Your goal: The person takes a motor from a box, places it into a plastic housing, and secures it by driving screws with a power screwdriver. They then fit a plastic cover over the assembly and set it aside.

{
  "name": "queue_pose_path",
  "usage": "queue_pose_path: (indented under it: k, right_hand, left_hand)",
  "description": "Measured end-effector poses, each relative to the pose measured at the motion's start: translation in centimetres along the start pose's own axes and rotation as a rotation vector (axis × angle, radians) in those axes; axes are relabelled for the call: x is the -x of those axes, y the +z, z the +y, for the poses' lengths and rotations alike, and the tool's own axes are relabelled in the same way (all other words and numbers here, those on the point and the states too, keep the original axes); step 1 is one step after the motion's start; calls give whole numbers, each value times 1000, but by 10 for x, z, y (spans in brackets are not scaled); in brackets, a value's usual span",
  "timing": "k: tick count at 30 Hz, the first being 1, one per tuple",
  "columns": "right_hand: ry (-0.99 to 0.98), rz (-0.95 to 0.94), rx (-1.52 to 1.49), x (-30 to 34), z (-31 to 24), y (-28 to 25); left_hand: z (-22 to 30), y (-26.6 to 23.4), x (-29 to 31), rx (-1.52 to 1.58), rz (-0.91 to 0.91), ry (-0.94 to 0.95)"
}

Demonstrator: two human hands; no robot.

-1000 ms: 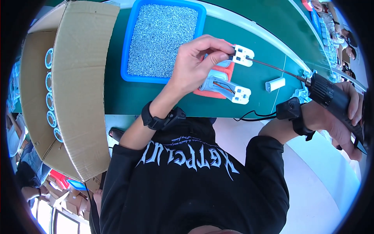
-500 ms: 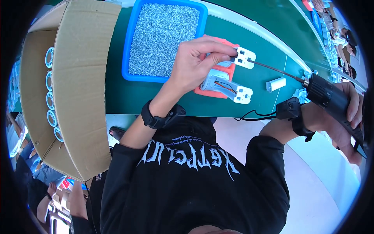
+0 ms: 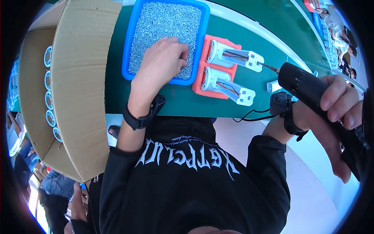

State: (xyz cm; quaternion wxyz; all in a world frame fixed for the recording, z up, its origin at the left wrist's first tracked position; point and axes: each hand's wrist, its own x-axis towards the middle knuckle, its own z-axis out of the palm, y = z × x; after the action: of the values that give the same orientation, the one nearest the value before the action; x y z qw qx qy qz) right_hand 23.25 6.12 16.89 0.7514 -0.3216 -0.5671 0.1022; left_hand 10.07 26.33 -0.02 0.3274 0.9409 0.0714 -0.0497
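Note:
Over a blue tray (image 3: 125,58) filled with small silver screws (image 3: 167,17), my left hand (image 3: 160,58) dips in with its fingers curled together. What lies between those fingertips is hidden. My right hand (image 3: 331,117) grips a black electric screwdriver (image 3: 298,82), whose thin bit points left. The bit's tip is at the white end plate (image 3: 255,61) of the farther housing, seemingly touching it. Two pale housings with red and dark wires, the farther one (image 3: 218,52) and the nearer one (image 3: 212,79), lie side by side in a red foam holder (image 3: 230,72).
On the left stands a tall open cardboard box (image 3: 83,89) with several white rings (image 3: 48,80) inside. A white block-shaped part (image 3: 272,86) lies on the green table (image 3: 167,99) behind the right wrist's small camera (image 3: 281,104). Other people are at the edges.
My left hand has let go of the farther housing and moved left into the screws. The screwdriver has come closer and turned steeper, its bit still at that housing's end plate.

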Motion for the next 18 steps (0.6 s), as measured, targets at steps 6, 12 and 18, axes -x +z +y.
queue_pose_path:
  k: [6,12,18]
  right_hand:
    - [5,-9,10,1,-1,-2]
    - [7,-17,6,2,-1,-2]
    - [15,-25,7,5,0,-2]
  left_hand:
    - [-3,1,-5,42,76,29]
    - [-1,2,-5,15,80,83]
    - [-6,-2,-9,141,176,100]
